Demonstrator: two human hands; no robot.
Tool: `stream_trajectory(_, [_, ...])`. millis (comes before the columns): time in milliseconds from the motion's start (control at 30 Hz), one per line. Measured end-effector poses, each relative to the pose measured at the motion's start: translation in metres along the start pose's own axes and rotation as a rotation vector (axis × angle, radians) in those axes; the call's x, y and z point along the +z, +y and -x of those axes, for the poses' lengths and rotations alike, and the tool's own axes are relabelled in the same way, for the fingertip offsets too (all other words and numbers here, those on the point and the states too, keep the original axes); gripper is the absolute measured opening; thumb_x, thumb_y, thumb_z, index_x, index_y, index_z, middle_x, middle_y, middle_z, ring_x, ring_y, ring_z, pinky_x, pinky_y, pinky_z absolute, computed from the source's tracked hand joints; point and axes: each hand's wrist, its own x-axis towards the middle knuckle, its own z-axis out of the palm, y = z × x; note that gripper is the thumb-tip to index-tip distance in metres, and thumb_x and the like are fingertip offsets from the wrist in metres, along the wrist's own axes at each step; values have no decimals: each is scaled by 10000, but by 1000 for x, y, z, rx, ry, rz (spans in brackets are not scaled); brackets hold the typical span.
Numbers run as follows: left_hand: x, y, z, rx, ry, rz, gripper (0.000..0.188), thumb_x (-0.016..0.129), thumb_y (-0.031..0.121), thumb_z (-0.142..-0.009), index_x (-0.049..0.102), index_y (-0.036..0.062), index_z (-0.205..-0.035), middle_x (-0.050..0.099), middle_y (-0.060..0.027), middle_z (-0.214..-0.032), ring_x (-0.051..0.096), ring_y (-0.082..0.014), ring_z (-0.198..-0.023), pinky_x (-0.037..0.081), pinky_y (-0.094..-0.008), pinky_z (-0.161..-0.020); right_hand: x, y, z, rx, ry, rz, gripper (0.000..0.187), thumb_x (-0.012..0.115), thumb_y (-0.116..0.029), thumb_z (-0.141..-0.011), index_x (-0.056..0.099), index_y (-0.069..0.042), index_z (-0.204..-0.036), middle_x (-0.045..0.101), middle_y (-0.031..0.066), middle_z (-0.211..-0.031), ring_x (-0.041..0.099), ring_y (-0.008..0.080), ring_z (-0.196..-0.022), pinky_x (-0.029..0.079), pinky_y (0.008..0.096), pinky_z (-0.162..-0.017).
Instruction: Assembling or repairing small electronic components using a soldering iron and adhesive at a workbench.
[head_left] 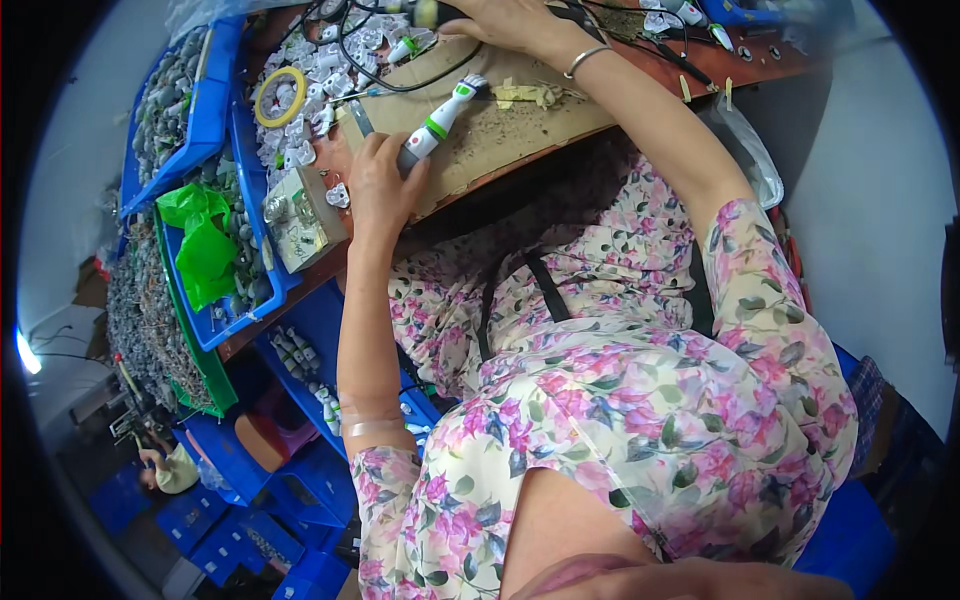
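My left hand (382, 185) is closed around the grey lower end of a slim white-and-green handheld device (437, 125), above a cardboard sheet. The device slants away to the upper right, its pale, bristly-looking tip standing clear of the hand. At the top edge, my right hand (505, 22) is partly cut off. Its fingers appear closed on a dark tool (425, 13) with a pale yellowish band, blurred and only partly visible. The cardboard sheet (500, 140) is dusted with dark crumbs and carries torn yellowish tape (528, 95).
White plastic parts (330, 60) lie heaped behind my left hand, with a yellow tape roll (281, 97) among them. A black cable (400, 88) loops across the table. Blue bins (225, 60) of grey parts and a small box (303, 220) flank the left side. Another person (170, 468) is far left.
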Motion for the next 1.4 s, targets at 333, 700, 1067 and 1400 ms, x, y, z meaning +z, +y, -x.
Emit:
stream_trajectory(333, [-29,-3,20,-303,152,1322,378,662,116,-942,529,-11,-1272,677,-100,-1083,632,-147,-919,518,-306,-787,10,12,27,-233,458,54,416,769,-339,-844,583,-66,-1096,656,68,-929,672,165,-817,520,318,-652])
stream_trajectory(700, [-15,3,36,-206,237,1293,423,621,-140,-820,580,113,-1156,561,-145,-1364,547,-234,-1248,435,-354,-1052,20,-106,61,545,-223,-1318,358,501,-329,-1037,685,-30,-1114,732,53,-985,676,103,-862,527,245,-690])
stream_trajectory(1067, [8,5,84,-296,235,1324,375,655,-81,-871,572,71,-1203,575,-108,-1351,558,-156,-1193,472,-285,-988,45,-129,30,575,-413,-1423,239,607,-296,-974,699,-84,-1039,746,21,-948,665,62,-862,486,239,-710])
stream_trajectory(1400, [10,7,111,-386,288,1362,403,687,-22,-892,544,46,-1262,611,-52,-1234,592,-121,-1112,482,-263,-959,67,-163,8,447,-527,-1372,200,633,-262,-956,699,-75,-988,712,1,-866,619,43,-777,452,216,-640])
